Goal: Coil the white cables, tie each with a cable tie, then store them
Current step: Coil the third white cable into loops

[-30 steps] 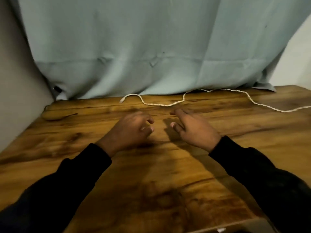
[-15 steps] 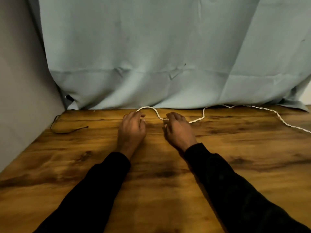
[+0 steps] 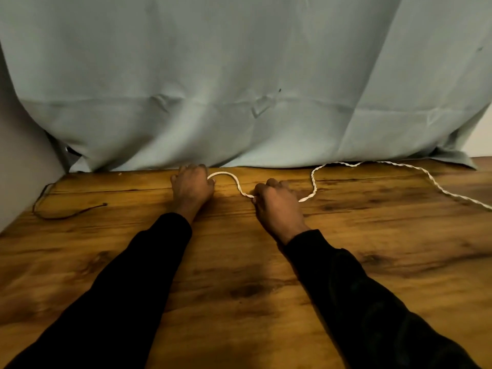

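Observation:
A white twisted cable (image 3: pixel 314 182) snakes along the far edge of the wooden table (image 3: pixel 239 275), running off to the right. My left hand (image 3: pixel 192 185) covers the cable's left end, fingers curled down on it. My right hand (image 3: pixel 277 202) is closed on the cable a short way along, with a small arch of cable between the two hands. Past my right hand the cable loops up toward the curtain and then trails right. The cable's end under my left hand is hidden.
A pale blue-grey curtain (image 3: pixel 239 89) hangs down to the table's far edge. A thin black cord (image 3: pixel 66 215) lies at the far left of the table, close to a grey wall (image 3: pixel 16 169).
Both hands have reached forward from mid-table to the far edge and closed on the white cable. The view has tilted up and shifted.

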